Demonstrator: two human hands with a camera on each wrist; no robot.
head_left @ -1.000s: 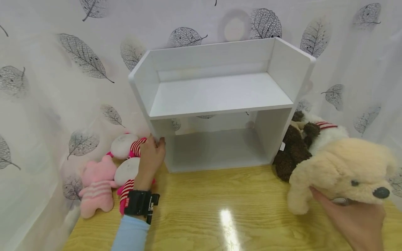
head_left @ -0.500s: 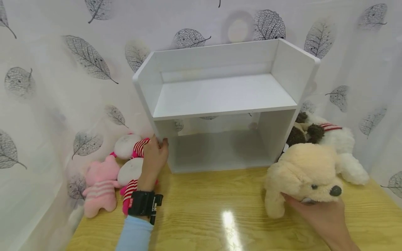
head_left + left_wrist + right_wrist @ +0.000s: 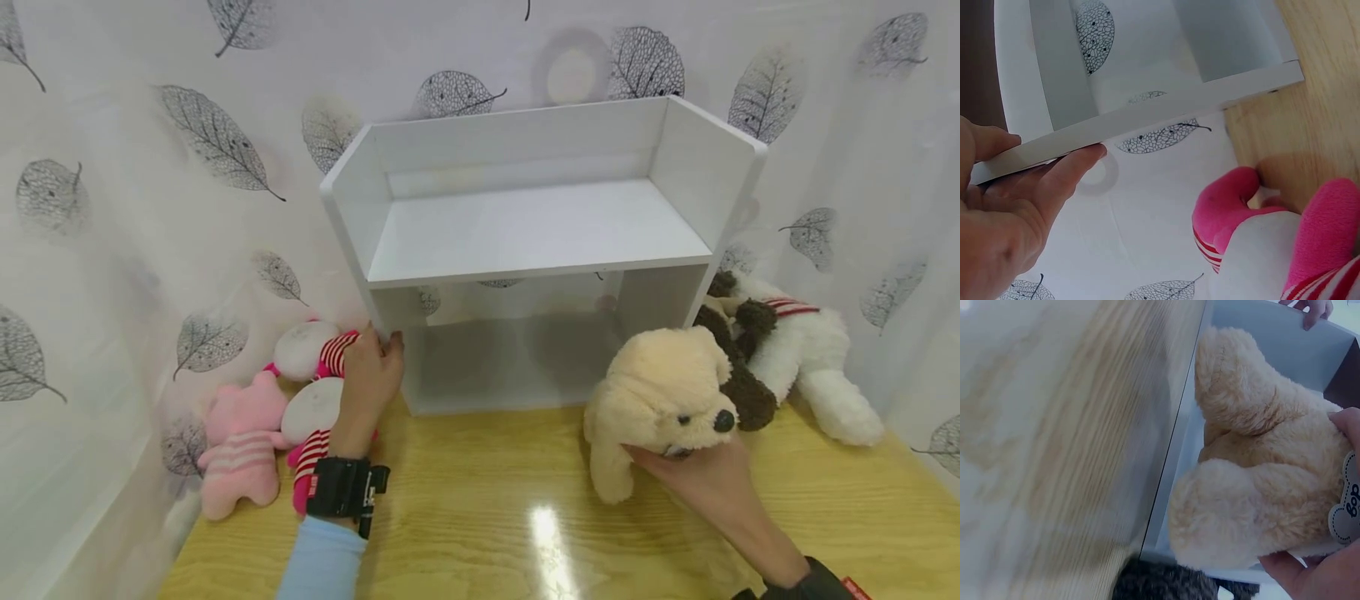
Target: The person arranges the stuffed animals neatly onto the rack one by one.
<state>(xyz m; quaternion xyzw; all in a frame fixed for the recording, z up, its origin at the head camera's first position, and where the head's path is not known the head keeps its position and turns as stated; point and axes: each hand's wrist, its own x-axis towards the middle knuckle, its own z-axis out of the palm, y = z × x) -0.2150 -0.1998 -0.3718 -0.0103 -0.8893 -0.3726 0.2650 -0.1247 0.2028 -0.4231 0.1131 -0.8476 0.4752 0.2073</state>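
A cream plush dog (image 3: 652, 383) with a black nose is held in my right hand (image 3: 701, 483), in front of the white two-tier shelf (image 3: 536, 229) near its lower right side. In the right wrist view, thumb and fingers grip the plush dog (image 3: 1260, 444) from both sides, and a bone-shaped label (image 3: 1349, 503) reading "dog" hangs beside the thumb. My left hand (image 3: 366, 375) grips the front edge of the shelf's left panel. The left wrist view has the thumb and fingers on opposite faces of that panel (image 3: 1141, 119).
Left of the shelf lie a pink plush pig (image 3: 240, 454) and two white-headed plush toys, one in front (image 3: 313, 408), in striped shirts. At right are a dark brown plush (image 3: 752, 400) and a white plush (image 3: 817, 358). A leaf-patterned curtain (image 3: 225, 200) hangs behind the wooden table (image 3: 480, 500).
My right hand has carried the plush dog leftward from the far right to the shelf's lower right front. My left hand keeps its hold on the panel.
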